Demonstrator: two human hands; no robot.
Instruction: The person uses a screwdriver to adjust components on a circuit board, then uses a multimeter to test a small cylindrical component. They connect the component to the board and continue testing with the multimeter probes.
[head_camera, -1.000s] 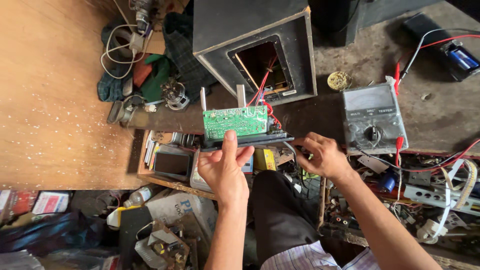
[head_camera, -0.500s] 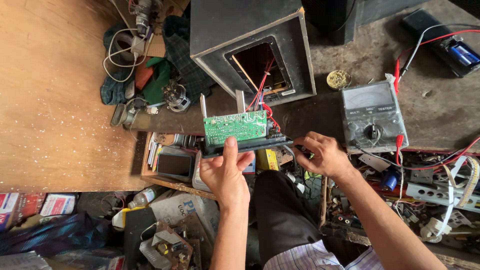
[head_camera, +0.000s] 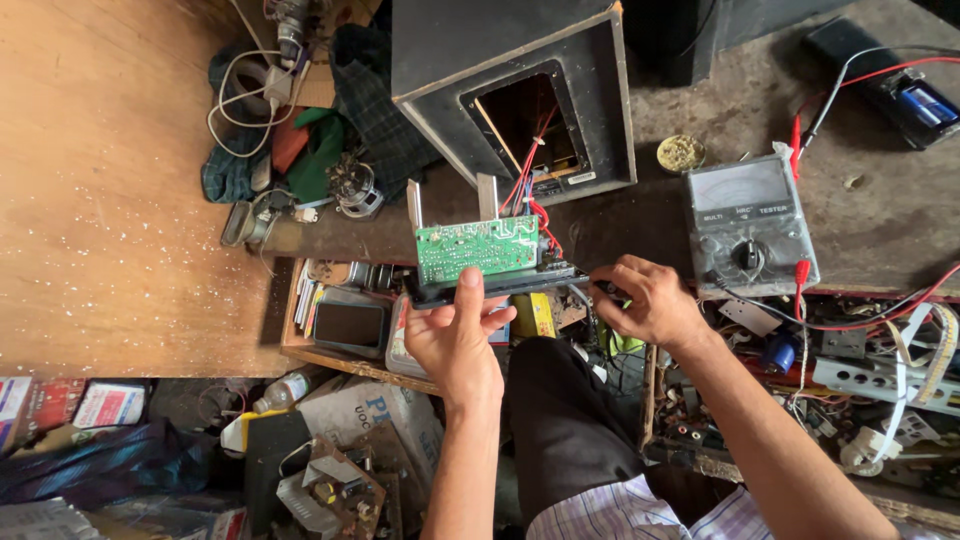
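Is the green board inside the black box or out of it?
Out. The left hand holds the green circuit board in front of the black speaker box; only red wires run back into the box's hole.

A worn dark workbench (head_camera: 880, 230) bears a black speaker box (head_camera: 510, 90), grey multimeter (head_camera: 748, 225) and small round tin (head_camera: 680, 153).

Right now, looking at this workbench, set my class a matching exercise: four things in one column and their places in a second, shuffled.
Things
1. green circuit board
2. grey multimeter
3. black speaker box
4. white cable

Places
A. far left, on the cloth pile
B. held in the left hand
C. beyond the right hand
D. behind the board, red wires coming out

Pairs: 1-B, 2-C, 3-D, 4-A
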